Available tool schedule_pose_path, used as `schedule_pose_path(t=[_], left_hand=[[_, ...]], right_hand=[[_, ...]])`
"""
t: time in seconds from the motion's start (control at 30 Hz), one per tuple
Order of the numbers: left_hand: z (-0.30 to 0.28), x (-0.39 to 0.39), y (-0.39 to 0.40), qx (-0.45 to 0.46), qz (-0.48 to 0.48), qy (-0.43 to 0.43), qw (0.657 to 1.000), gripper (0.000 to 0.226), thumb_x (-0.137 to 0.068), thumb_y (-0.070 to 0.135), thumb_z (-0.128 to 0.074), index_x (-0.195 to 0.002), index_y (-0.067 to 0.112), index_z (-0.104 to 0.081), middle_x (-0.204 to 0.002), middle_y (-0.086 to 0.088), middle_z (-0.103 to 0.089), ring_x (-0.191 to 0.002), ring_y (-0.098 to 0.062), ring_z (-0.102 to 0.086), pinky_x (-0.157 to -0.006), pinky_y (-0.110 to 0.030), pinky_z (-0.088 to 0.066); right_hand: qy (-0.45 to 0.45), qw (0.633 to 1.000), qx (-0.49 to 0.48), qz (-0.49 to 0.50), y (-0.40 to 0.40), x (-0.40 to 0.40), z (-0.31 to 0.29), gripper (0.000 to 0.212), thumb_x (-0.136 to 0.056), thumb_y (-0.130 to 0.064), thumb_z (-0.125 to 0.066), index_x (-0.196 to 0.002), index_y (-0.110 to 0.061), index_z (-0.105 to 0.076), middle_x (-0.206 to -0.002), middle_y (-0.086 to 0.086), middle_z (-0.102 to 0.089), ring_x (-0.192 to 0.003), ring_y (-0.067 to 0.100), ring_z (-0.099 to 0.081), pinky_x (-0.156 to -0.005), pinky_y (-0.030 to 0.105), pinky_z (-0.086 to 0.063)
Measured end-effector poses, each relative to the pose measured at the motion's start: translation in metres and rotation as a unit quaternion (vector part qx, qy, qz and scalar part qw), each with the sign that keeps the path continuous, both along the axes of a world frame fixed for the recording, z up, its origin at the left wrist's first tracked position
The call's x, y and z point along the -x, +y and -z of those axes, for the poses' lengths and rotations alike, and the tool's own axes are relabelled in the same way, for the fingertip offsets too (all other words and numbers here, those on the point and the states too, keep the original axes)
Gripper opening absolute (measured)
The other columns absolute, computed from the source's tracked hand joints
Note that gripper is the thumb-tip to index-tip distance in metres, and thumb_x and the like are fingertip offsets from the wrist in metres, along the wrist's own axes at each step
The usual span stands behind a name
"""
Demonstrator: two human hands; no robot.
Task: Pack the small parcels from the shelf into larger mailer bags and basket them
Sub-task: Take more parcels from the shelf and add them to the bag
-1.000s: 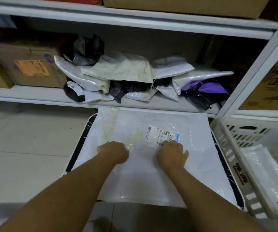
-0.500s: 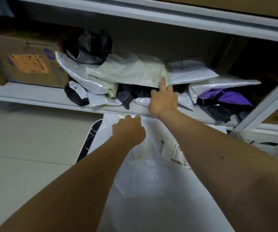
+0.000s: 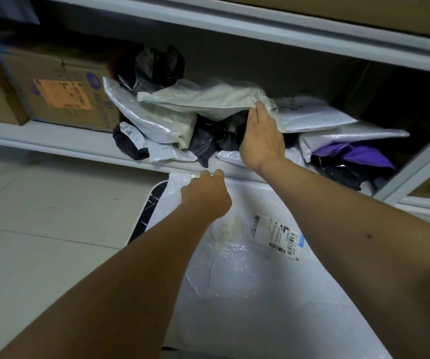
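Right hand [image 3: 261, 141] is up in the parcel pile on the shelf [image 3: 53, 145], fingers straight and close together, tips against the underside edge of the pale crinkled parcel [image 3: 203, 98] on top; not gripping it yet as far as I can see. Left hand [image 3: 206, 195] is at the far edge of the large white mailer bag [image 3: 273, 294], fingers curled over that edge, looks like a pinch on the mouth but the fingertips are hidden, so can't tell for sure. Bag lies flat on a dark-edged surface [image 3: 151, 206] just below the shelf lip, barcode label [image 3: 277, 235] facing up. Risks: the pile is loosely stacked, so pulling the top parcel could drag the silver parcel [image 3: 312, 117] beside it or the black ones [image 3: 208, 141] underneath off the shelf. If the left hand's hold slips, the bag mouth closes and the parcel lands on top instead of inside. Basket not in view.
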State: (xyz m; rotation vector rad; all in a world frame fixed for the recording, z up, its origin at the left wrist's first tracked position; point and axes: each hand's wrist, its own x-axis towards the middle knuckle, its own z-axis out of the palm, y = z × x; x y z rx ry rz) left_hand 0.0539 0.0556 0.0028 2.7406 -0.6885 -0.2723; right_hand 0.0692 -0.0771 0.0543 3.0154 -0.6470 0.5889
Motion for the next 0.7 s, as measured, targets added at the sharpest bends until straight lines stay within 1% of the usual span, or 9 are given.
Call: schedule_pose_path(t=[0.07, 0.23, 0.33, 0.4, 0.47, 0.5, 0.57, 0.63, 0.7], left_hand=[[-0.008, 0.005, 0.005, 0.03, 0.004, 0.001, 1.0, 0.051, -0.094, 0.02, -0.042, -0.143, 0.016, -0.029, -0.136, -0.011, -0.04, -0.121, -0.032, -0.047, -0.094, -0.043, -0.042], [-0.023, 0.018, 0.02, 0.093, -0.001, 0.021, 0.995, 0.056, -0.096, 0.017, -0.042, -0.149, 0.011, -0.022, -0.15, -0.012, -0.03, -0.13, -0.031, -0.041, -0.104, -0.042, -0.039], [-0.038, 0.032, 0.03, 0.168, -0.037, 0.066, 0.983, 0.05, -0.1, 0.021, -0.039, -0.146, 0.007, -0.027, -0.146, -0.014, -0.038, -0.128, -0.031, -0.043, -0.093, -0.034, -0.036], [-0.048, 0.036, 0.034, 0.266, -0.096, 0.141, 0.949, 0.053, -0.101, 0.038, -0.034, -0.145, 0.008, -0.031, -0.145, -0.014, -0.041, -0.13, -0.031, -0.042, -0.094, -0.031, -0.033], [-0.058, 0.044, 0.038, 0.366, -0.15, 0.239, 0.887, 0.075, -0.094, 0.064, -0.028, -0.15, 0.015, -0.028, -0.152, -0.009, -0.035, -0.134, -0.029, -0.04, -0.11, -0.04, -0.031], [-0.062, 0.048, 0.04, 0.402, -0.163, 0.269, 0.86, 0.082, -0.089, 0.073, -0.025, -0.151, 0.019, -0.026, -0.154, -0.006, -0.031, -0.134, -0.028, -0.041, -0.112, -0.046, -0.03], [-0.068, 0.062, 0.044, 0.456, -0.175, 0.308, 0.816, 0.084, -0.087, 0.077, -0.023, -0.152, 0.024, -0.024, -0.155, -0.002, -0.03, -0.13, -0.028, -0.045, -0.112, -0.048, -0.03], [-0.069, 0.072, 0.046, 0.472, -0.195, 0.328, 0.795, 0.083, -0.086, 0.078, -0.021, -0.151, 0.026, -0.025, -0.154, -0.002, -0.033, -0.125, -0.03, -0.049, -0.108, -0.046, -0.033], [-0.069, 0.087, 0.046, 0.459, -0.231, 0.325, 0.794, 0.083, -0.087, 0.077, -0.02, -0.15, 0.024, -0.029, -0.15, -0.005, -0.038, -0.118, -0.032, -0.053, -0.103, -0.044, -0.037]], right_hand=[[-0.02, 0.999, -0.019, -0.023, 0.007, 0.008, -0.013, 0.066, -0.085, 0.004, -0.05, -0.146, -0.006, -0.027, -0.16, 0.004, -0.008, -0.127, 0.03, -0.036, -0.09, 0.035, -0.043], [-0.018, 0.996, -0.062, -0.068, 0.016, 0.03, -0.041, 0.07, -0.088, 0.005, -0.046, -0.151, -0.005, -0.018, -0.162, 0.004, -0.001, -0.144, 0.027, -0.02, -0.109, 0.033, -0.031], [-0.036, 0.993, -0.073, -0.088, 0.019, 0.047, -0.056, 0.068, -0.089, 0.005, -0.044, -0.151, -0.006, -0.019, -0.162, 0.003, -0.001, -0.145, 0.026, -0.018, -0.109, 0.036, -0.032], [-0.051, 0.991, -0.071, -0.105, 0.02, 0.059, -0.061, 0.065, -0.09, 0.003, -0.042, -0.151, -0.006, -0.021, -0.162, 0.004, -0.003, -0.146, 0.025, -0.018, -0.11, 0.037, -0.032], [-0.074, 0.988, -0.061, -0.119, 0.02, 0.078, -0.06, 0.062, -0.089, 0.003, -0.043, -0.149, -0.006, -0.026, -0.161, 0.005, -0.011, -0.144, 0.025, -0.023, -0.111, 0.038, -0.034], [-0.086, 0.987, -0.055, -0.121, 0.021, 0.087, -0.057, 0.06, -0.088, 0.002, -0.043, -0.146, -0.006, -0.03, -0.159, 0.005, -0.015, -0.141, 0.026, -0.028, -0.109, 0.039, -0.036], [-0.102, 0.987, -0.04, -0.122, 0.022, 0.115, -0.046, 0.055, -0.087, 0.002, -0.044, -0.141, -0.005, -0.037, -0.156, 0.008, -0.024, -0.135, 0.028, -0.037, -0.105, 0.04, -0.04], [-0.112, 0.985, -0.037, -0.129, 0.027, 0.144, -0.029, 0.052, -0.086, 0.002, -0.045, -0.137, -0.004, -0.042, -0.151, 0.011, -0.032, -0.13, 0.03, -0.041, -0.102, 0.04, -0.042], [-0.113, 0.983, -0.054, -0.131, 0.031, 0.177, -0.01, 0.051, -0.086, 0.004, -0.045, -0.137, -0.002, -0.044, -0.149, 0.012, -0.036, -0.128, 0.03, -0.042, -0.103, 0.038, -0.041]])
